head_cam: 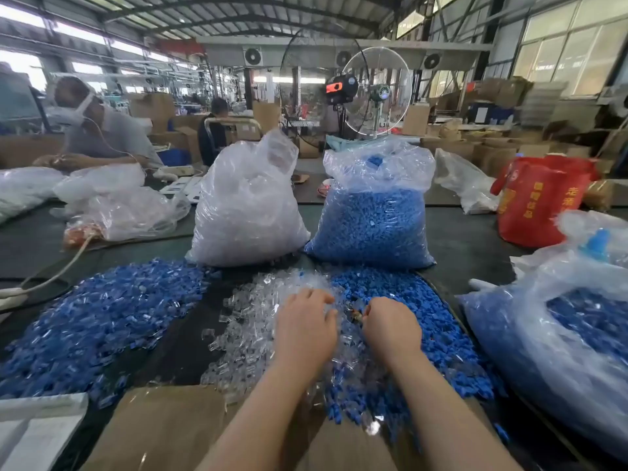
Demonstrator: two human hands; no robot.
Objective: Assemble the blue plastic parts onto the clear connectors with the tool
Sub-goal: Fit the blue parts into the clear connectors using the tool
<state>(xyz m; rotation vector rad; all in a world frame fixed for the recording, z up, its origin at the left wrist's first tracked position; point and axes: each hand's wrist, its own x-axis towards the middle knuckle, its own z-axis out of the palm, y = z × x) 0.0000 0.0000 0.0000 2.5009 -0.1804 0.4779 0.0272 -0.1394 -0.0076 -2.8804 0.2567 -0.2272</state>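
A loose heap of clear connectors (244,321) lies in the middle of the table, with a heap of blue plastic parts (438,321) to its right. My left hand (306,328) lies palm down on the clear heap, fingers curled into the pieces; what it holds is hidden. My right hand (390,329) is a fist at the edge of the blue heap and grips a small brownish tool (355,312) that pokes out between the hands. A wide pile of assembled blue-and-clear pieces (102,321) spreads to the left.
Behind the heaps stand a bag of clear connectors (248,205) and a bag of blue parts (370,212). Another open bag with blue pieces (560,334) sits right, a red bag (537,202) behind it. Cardboard (163,430) covers the near edge. A person (98,130) works far left.
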